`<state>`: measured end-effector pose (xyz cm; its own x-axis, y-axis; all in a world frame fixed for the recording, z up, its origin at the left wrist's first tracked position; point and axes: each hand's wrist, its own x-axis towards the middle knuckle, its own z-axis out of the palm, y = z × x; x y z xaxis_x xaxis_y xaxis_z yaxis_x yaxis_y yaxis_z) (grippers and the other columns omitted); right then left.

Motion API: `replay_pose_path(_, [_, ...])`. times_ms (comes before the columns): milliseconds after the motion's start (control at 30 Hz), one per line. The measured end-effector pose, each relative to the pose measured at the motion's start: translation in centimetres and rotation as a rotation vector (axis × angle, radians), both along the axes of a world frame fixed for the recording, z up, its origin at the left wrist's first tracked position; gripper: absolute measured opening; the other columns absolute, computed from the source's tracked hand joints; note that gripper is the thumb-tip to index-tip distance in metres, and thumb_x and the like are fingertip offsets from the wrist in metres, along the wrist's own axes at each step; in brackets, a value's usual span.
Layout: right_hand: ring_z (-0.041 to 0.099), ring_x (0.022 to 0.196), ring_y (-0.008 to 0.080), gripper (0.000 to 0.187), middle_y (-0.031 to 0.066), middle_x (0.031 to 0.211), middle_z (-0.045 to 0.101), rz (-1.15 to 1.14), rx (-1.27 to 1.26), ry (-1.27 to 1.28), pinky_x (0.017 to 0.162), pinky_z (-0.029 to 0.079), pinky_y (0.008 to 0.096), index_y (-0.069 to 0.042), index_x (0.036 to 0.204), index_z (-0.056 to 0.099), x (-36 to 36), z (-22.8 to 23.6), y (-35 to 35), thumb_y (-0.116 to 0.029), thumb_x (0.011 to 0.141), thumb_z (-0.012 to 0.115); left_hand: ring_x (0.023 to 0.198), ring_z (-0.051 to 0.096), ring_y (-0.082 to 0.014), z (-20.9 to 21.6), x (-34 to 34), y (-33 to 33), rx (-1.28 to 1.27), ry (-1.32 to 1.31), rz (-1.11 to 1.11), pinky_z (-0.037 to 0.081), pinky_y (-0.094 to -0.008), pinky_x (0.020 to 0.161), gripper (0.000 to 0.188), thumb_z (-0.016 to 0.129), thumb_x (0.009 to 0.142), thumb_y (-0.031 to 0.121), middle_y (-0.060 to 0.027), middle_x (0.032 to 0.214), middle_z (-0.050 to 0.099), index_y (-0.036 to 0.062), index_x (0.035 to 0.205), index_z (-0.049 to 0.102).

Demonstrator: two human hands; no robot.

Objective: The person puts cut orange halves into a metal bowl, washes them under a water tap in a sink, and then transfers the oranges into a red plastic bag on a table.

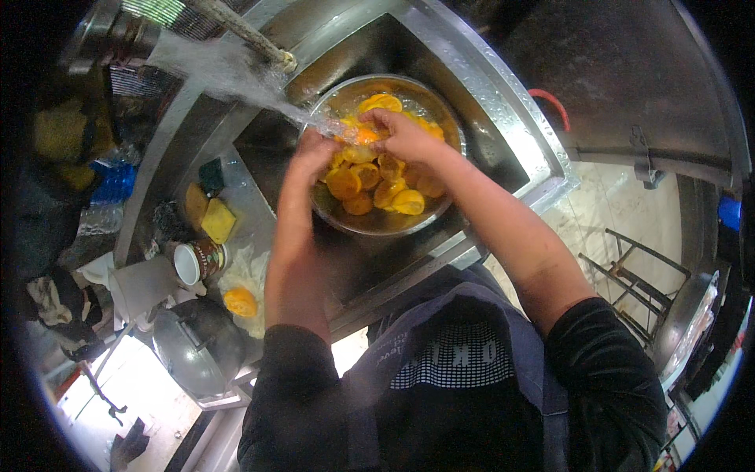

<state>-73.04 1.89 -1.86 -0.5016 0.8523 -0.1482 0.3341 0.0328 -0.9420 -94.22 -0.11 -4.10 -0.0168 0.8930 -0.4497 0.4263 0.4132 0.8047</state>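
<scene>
A wide round metal bowl (460, 134) stands in the sink, with water and several orange halves (365, 176) in it. Over its far left part, my right hand (409, 140) pinches an orange piece (360, 136) between thumb and fingers. My left hand (316, 151) closes on the same piece from the left, its fingertips partly veiled by splashing water. A stream of water (267, 98) from the upper left lands on the piece and between my hands.
Around the bowl is a metal sink (503, 94) with a raised rim. A yellow sponge (218, 221), a paper cup (200, 261) and another orange piece (241, 301) lie on the left ledge. A metal pipe (252, 35) juts in at the top; a dark metal rack (637, 275) stands right.
</scene>
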Motion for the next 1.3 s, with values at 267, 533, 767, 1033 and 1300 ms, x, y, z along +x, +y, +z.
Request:
replay_pose_path(267, [0.056, 0.093, 0.0242, 0.053, 0.0165, 0.104, 0.057, -0.329, -0.528, -0.242, 0.082, 0.044, 0.0372, -0.003, 0.115, 0.049, 6.0, -12.2, 1.5, -0.035, 0.076, 0.063, 0.112, 0.045, -0.0257, -5.0, 2.3, 6.2, -0.085, 0.192, -0.271, 0.035, -0.0363, 0.094, 0.060, 0.057, 0.079, 0.041, -0.0178, 0.119, 0.048, 0.0019, 0.121, 0.044])
replay_pose_path(533, [0.055, 0.094, 0.0239, 0.052, 0.0116, 0.107, 0.057, -0.495, -0.812, 0.345, 0.082, 0.043, 0.0364, -0.008, 0.116, 0.051, 3.2, -13.0, 2.9, -0.043, 0.077, 0.058, 0.102, 0.051, -0.0261, -7.2, 4.9, 1.5, 0.115, 0.187, -0.363, 0.039, -0.0385, 0.088, 0.051, 0.057, 0.080, 0.036, -0.0161, 0.111, 0.053, 0.0048, 0.118, 0.047])
replay_pose_path(767, [0.056, 0.099, 0.0268, 0.043, 0.0172, 0.103, 0.059, -0.158, -0.544, -0.374, 0.085, 0.042, 0.0361, -0.007, 0.097, 0.063, 4.3, -10.2, 5.8, -0.037, 0.066, 0.064, 0.097, 0.053, -0.0278, 0.4, 6.2, -2.6, -0.312, 0.231, -0.490, 0.042, -0.0396, 0.084, 0.046, 0.053, 0.080, 0.040, -0.0157, 0.102, 0.057, 0.0096, 0.115, 0.049])
replay_pose_path(1033, [0.053, 0.098, 0.0249, 0.057, 0.0115, 0.113, 0.054, -0.106, -0.985, 0.067, 0.083, 0.041, 0.0390, -0.012, 0.111, 0.056, 5.4, -11.6, 6.1, -0.051, 0.069, 0.062, 0.094, 0.055, -0.0206, -4.3, 5.5, 4.3, -0.218, -0.720, 0.172, 0.043, -0.0328, 0.082, 0.056, 0.051, 0.083, 0.045, -0.0052, 0.109, 0.055, 0.0022, 0.118, 0.045])
replay_pose_path(1300, [0.053, 0.098, 0.0179, 0.051, 0.0089, 0.111, 0.055, 0.079, -0.673, 0.384, 0.083, 0.042, 0.0315, -0.010, 0.115, 0.052, 2.5, -11.9, 7.4, -0.039, 0.074, 0.061, 0.089, 0.055, -0.0165, -3.6, 5.3, 4.7, -0.338, -0.542, -0.039, 0.044, -0.0288, 0.076, 0.049, 0.064, 0.072, 0.029, -0.0060, 0.102, 0.057, 0.0041, 0.112, 0.049])
